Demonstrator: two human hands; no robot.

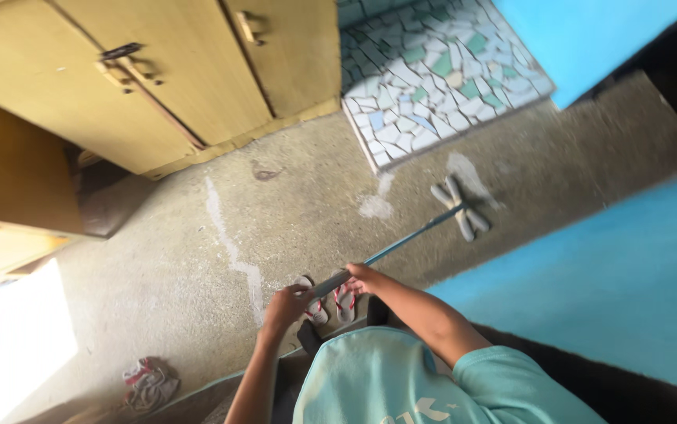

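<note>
A long mop handle [409, 239], blue with a grey grip, runs from my hands out to a grey mop head [461, 206] that rests on the concrete floor. My left hand [285, 305] grips the near end of the handle. My right hand [364, 278] holds it a little further along. Below my hands my feet are in red-strapped flip-flops [330, 301]. Wet pale streaks [375, 206] mark the floor near the mop head.
A yellow wooden cabinet [158, 71] with latched doors stands at the upper left. A raised step of broken-tile mosaic [432, 71] lies beyond the mop. Blue walls [621, 275] stand at right. A crumpled rag [148, 383] lies at the lower left beside a bright sunlit patch.
</note>
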